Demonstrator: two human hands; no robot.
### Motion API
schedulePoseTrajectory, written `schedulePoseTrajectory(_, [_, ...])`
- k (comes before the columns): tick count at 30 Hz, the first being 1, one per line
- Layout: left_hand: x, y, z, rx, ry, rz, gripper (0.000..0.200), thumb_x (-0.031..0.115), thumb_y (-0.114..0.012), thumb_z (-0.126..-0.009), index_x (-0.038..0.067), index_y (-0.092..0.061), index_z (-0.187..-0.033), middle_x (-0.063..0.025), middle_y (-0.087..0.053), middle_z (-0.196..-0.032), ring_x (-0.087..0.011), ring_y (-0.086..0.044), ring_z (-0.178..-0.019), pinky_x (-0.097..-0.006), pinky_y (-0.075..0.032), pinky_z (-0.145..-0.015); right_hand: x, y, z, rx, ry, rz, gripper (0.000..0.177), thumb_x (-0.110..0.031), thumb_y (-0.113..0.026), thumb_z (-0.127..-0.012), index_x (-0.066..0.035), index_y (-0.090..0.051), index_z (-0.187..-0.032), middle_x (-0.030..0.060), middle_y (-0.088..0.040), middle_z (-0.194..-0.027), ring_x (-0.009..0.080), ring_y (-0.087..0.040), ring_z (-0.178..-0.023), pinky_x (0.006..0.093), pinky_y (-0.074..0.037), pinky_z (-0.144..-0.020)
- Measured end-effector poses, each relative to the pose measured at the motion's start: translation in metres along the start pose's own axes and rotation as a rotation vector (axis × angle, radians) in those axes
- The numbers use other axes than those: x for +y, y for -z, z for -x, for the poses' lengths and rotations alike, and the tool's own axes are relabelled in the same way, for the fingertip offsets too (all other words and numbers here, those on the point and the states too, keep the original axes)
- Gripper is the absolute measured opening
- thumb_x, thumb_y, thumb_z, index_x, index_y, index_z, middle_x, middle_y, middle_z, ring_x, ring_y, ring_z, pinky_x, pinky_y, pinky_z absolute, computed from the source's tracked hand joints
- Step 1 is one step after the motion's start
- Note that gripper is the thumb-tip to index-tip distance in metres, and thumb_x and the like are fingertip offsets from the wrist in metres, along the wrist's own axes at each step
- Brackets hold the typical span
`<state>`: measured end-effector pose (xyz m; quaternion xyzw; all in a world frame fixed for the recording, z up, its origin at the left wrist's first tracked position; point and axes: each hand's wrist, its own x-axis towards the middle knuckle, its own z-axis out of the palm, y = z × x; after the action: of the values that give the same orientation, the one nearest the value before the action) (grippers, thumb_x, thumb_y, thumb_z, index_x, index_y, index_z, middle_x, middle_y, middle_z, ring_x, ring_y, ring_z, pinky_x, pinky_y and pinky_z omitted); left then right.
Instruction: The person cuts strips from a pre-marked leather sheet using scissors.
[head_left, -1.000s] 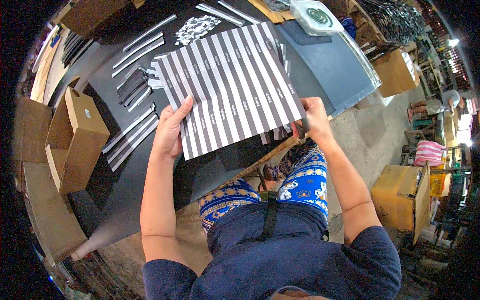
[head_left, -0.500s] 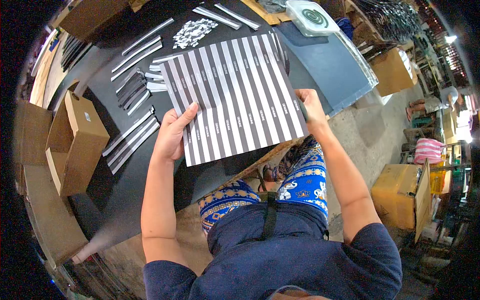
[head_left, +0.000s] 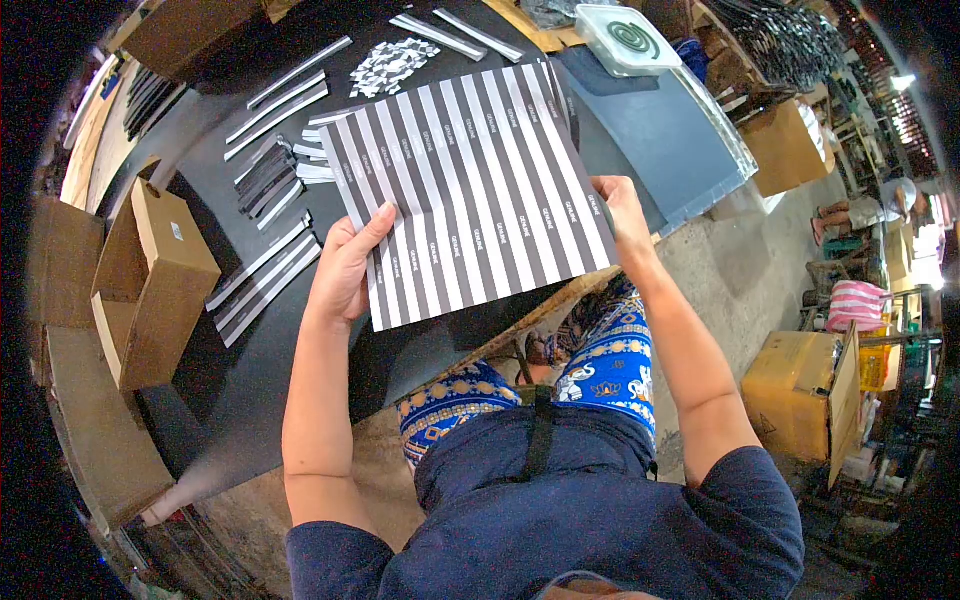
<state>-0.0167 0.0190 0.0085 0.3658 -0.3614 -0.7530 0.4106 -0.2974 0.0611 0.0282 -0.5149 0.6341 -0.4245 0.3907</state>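
A black-and-white striped sheet (head_left: 480, 215) printed with the word GENUINE is held up tilted over the dark table. My left hand (head_left: 348, 265) grips its left edge, thumb on top and fingers underneath. At the right edge, my right hand (head_left: 625, 222) is closed; most of its fingers are hidden behind the sheet. A small dark shape shows between that hand and the edge, too hidden to name. Cut striped strips (head_left: 265, 285) lie left of the sheet, and a bundle of darker strips (head_left: 268, 183) sits above them. Beyond the sheet is a pile of small cut pieces (head_left: 392, 66).
An open cardboard box (head_left: 175, 270) stands at the table's left. A blue-grey board (head_left: 660, 140) lies at the right, with a plastic tub (head_left: 630, 40) holding a green coil behind it. Another carton (head_left: 790, 390) rests on the floor, and a person (head_left: 870, 205) is farther off.
Both hands keep their hold on the sheet, which has barely shifted. The view has moved very slightly.
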Motion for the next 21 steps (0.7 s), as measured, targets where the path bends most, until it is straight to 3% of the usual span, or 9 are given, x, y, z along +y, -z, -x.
schedulePoseTrajectory(21, [-0.0019,0.0020,-0.0008,0.016,0.007,-0.012,0.025,0.020,-0.057,-0.085,-0.002,-0.056,-0.098,-0.0097,-0.063,-0.087,-0.0121,-0.063,-0.070,-0.0244,-0.054,-0.061,0.0070,-0.0012,-0.0023,0.022,-0.019,0.016,0.037,-0.026,-0.066,-0.071,0.011,-0.062,-0.075,0.0058,-0.061,-0.062,0.0068,-0.052,-0.056,0.0236,-0.042,-0.051])
